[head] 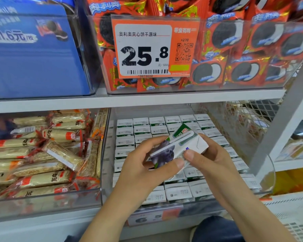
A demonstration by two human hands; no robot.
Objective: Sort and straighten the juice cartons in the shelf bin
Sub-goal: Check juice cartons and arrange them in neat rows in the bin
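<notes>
On the lower shelf, at its right end, a clear bin (268, 173) is packed with rows of small white juice cartons (177, 191) standing upright, their tops facing up. Above the middle of this bin one carton (175, 149) is held tilted, its printed side with dark berries turned upward and a wrapped straw lying along it. It is gripped by both hands: the left hand (143, 165) is curled round its near end, thumb pressed on the front face, and the right hand (208, 158) is wrapped round its far end, thumb pinching the lower edge. The held carton is clear of the rows beneath.

Just beside, on the left of the same shelf, a second clear bin (47, 198) is filled with long wrapped snack bars (42, 179) lying in a loose heap.

On the upper shelf, a clear bin (262, 86) is stuffed with red cookie packs (243, 72), and an orange price tag (154, 48) marked 25.8 is fixed to its front wall. At the upper shelf's left end a blue box (33, 58) is seen.
</notes>
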